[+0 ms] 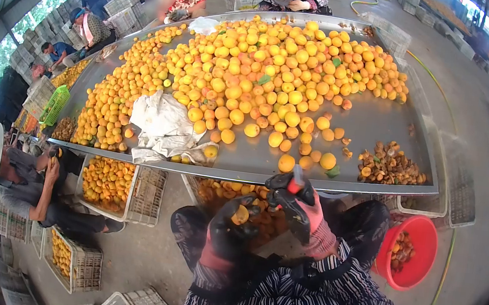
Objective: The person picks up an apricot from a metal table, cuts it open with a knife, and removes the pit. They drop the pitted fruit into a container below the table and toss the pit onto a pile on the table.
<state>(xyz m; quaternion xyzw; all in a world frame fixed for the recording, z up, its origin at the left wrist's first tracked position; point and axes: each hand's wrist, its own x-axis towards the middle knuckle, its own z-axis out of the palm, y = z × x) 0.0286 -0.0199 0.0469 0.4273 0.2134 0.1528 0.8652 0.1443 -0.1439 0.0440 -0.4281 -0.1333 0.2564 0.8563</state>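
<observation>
My left hand point(231, 228), in a black-coated glove, is closed around an apricot piece point(240, 215) whose orange flesh faces up. To its right, my right hand point(296, 205) wears a pink and black glove and grips a small red-handled knife point(295, 186), its short metal end blurred and pointing up. Both hands are over a crate of apricot halves point(224, 190) between my knees, partly hidden by them. Just beyond, whole apricots point(268, 69) are heaped on a metal table point(378, 121).
A pile of pits and scraps point(388, 165) lies at the table's near right corner, and a crumpled white cloth point(162, 123) left of centre. On the floor stand a red bucket point(419, 277) at right and a crate of halves point(108, 181) at left, beside a seated person point(25, 176).
</observation>
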